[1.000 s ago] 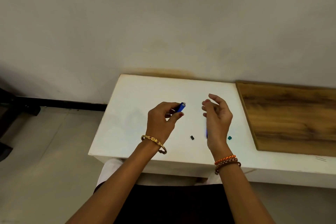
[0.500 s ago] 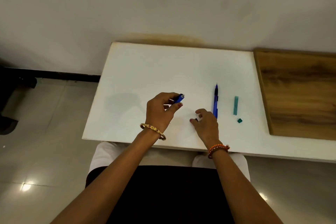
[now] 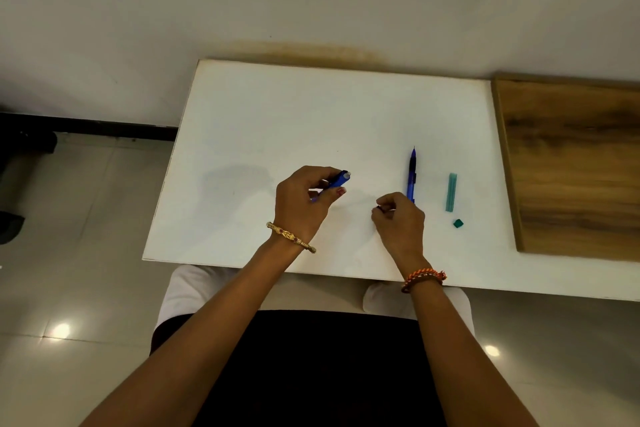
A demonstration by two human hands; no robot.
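Right hand (image 3: 398,222) pinches a small black part (image 3: 380,208) low over the white counter (image 3: 242,121). Left hand (image 3: 299,201) grips a blue plastic pen barrel (image 3: 337,179). Probable step: pen reassembly. Next move calls for aligning part with barrel. Blue pen front section (image 3: 411,173) lies beyond.

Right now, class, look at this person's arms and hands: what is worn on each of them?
No sleeves are in view. Just behind the left hand sits a gold bangle with a carved pattern and small red stones. Just behind the right hand sit braided thread bands in orange and brown, with a loose tuft at one side.
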